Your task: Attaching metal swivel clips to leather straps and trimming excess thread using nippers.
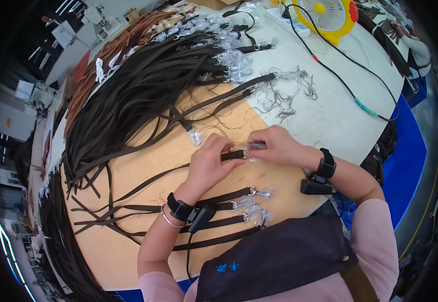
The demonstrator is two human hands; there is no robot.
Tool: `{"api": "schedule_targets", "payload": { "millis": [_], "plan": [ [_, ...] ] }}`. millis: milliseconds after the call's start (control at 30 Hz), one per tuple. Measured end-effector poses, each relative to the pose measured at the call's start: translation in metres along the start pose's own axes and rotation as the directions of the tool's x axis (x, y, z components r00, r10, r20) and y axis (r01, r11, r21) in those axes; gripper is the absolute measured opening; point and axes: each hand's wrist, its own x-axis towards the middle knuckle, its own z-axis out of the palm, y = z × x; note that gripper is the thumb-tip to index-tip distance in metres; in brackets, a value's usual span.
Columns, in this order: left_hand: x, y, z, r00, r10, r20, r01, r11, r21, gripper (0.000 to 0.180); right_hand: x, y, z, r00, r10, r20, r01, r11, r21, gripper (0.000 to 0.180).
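My left hand [210,160] is closed on a dark brown strap [164,174], near the end with the metal ring. The strap's tail runs off to the left over the tan board [128,261]. My right hand [279,146] is closed round a small dark grey tool [258,144], mostly hidden by the fingers, so its kind is unclear. Its fingertips are close to the strap's ring end. Thin threads show between the two hands. Nearer to me, several similar straps [214,206] lie side by side, their clasps wrapped in clear plastic [254,209].
A large heap of dark straps [128,95] covers the far left, with reddish-brown straps [121,45] behind it. Loose thread scraps [284,100] lie on the white tabletop [339,116]. A yellow fan [324,15] and a black cable [347,88] are at the far right, beside a blue bin [405,156].
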Motion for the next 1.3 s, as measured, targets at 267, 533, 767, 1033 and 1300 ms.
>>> {"api": "schedule_targets", "payload": {
  "millis": [267,533,767,1033,1300],
  "plan": [
    [-0.003,0.000,0.012,0.990,-0.055,-0.129,0.053,0.998,-0.017,0.020,-0.002,-0.010,-0.013,0.981,-0.134,-0.140,0.113,0.982,-0.151,0.028],
    [-0.009,-0.026,0.003,0.977,-0.103,-0.186,0.105,0.994,0.002,0.015,-0.011,-0.011,-0.005,0.965,-0.262,0.011,0.234,0.845,-0.480,0.025],
    [-0.004,0.009,-0.007,0.982,-0.053,-0.179,0.081,0.984,0.156,0.026,-0.009,-0.010,-0.005,0.967,-0.255,-0.011,0.227,0.876,-0.425,0.024],
    [-0.001,0.012,0.012,0.991,-0.111,-0.069,0.120,0.984,0.129,0.020,-0.009,-0.006,-0.005,0.959,-0.281,-0.031,0.247,0.885,-0.396,0.025],
    [0.001,-0.003,0.014,0.990,-0.133,-0.054,0.131,0.991,-0.040,0.011,-0.010,-0.005,-0.004,0.958,-0.286,-0.013,0.256,0.877,-0.407,0.024]
  ]
}}
